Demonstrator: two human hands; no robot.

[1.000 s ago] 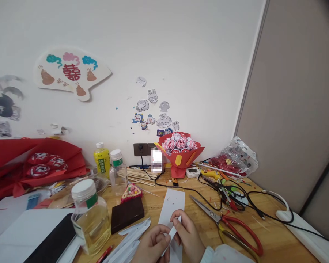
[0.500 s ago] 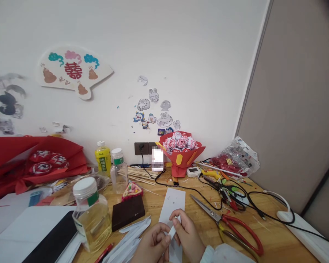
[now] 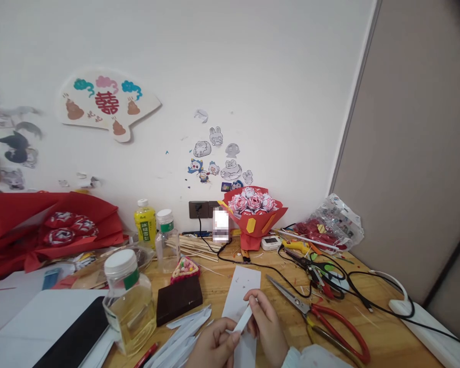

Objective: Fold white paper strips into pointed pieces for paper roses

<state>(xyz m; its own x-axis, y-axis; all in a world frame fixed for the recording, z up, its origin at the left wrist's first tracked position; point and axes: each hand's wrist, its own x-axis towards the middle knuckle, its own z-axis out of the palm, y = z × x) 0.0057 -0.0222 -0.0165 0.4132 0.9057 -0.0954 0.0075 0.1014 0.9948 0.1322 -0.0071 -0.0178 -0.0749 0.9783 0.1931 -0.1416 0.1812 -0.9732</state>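
Between my hands is a narrow folded strip of white paper [image 3: 244, 319], slanting up to the right. My left hand [image 3: 215, 343] pinches its lower end between thumb and finger. At the upper end, the fingers of my right hand [image 3: 266, 322] are closed on the same strip. Under both hands a long sheet of white paper [image 3: 242, 283] lies on the wooden table, with a few small scraps on it. Left of my left hand is a pile of folded white paper strips [image 3: 180, 337].
Large red-handled scissors [image 3: 314, 312] lie to the right, near black cables and a white power strip [image 3: 431, 327]. A jar of yellowish liquid [image 3: 129, 306] and a dark brown box [image 3: 179, 300] stand left. Behind are a red bouquet [image 3: 253, 214] and wooden sticks [image 3: 199, 246].
My hands have moved slightly apart along the strip, so more of it shows between them. The right hand has shifted a little to the right. The view has tilted slightly.
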